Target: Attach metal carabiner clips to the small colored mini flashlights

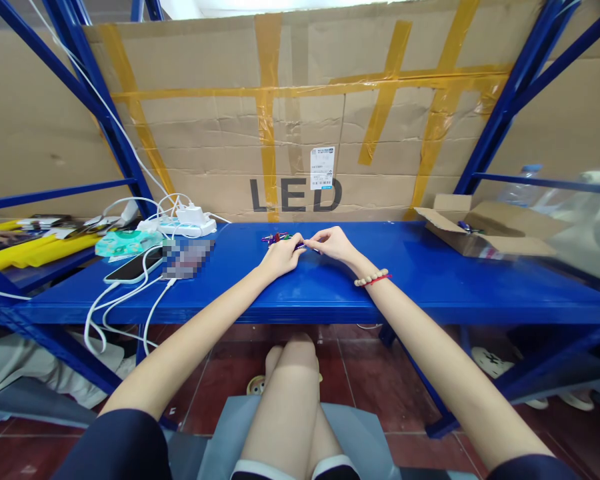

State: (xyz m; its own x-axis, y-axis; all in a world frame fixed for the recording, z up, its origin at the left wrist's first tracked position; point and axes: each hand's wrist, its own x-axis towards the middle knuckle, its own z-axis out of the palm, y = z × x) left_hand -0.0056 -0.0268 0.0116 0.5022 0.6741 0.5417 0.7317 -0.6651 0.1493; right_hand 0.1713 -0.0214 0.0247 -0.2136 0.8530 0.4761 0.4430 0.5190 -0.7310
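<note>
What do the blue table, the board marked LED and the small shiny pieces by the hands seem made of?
Blue table: probably painted metal, glossy, going by its smooth, softly reflecting top.
LED board: matt brown cardboard, judging by its creases.
Small pieces: shiny, perhaps plastic or metallic-coated, from their bright coloured look; too small to be sure.

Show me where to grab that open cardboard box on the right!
Best grip the cardboard box by its upright walls, below the flaps, coming from its front and left. Those walls face you, while the flaps splay outward and would probably bend or tear if pulled.
</note>
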